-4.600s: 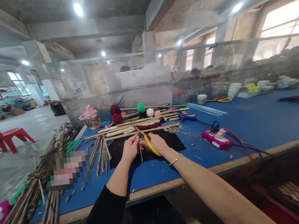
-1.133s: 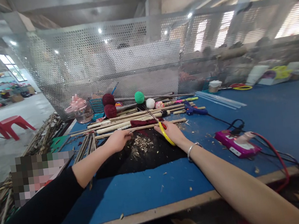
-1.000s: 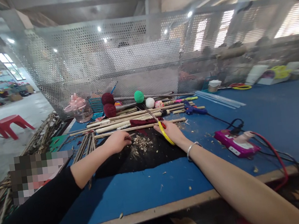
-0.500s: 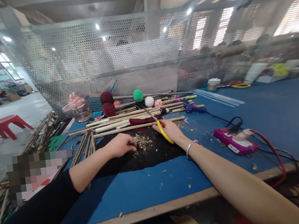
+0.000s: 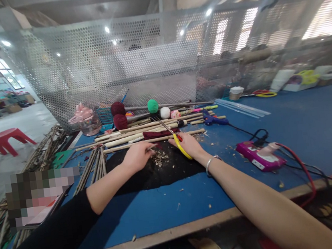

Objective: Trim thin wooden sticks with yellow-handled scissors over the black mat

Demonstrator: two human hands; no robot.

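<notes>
My right hand grips scissors with yellow handles, their blades pointing up and away to the left. My left hand is closed in a pinch just above and left of a small heap of wood chips. Whatever lies between its fingertips is too small to make out. The chips rest on a black cloth on the blue tabletop. Behind both hands lie several pale peeled sticks, with a dark red cloth piece among them.
Thin twigs lie at the left. A blue glue gun and a purple power strip with cords are to the right. Yarn balls and a pink-lidded jug stand before a perforated clear screen.
My left hand has moved up and slightly right, from the left edge of the chip heap to just above it. My right hand with the scissors has hardly moved.
</notes>
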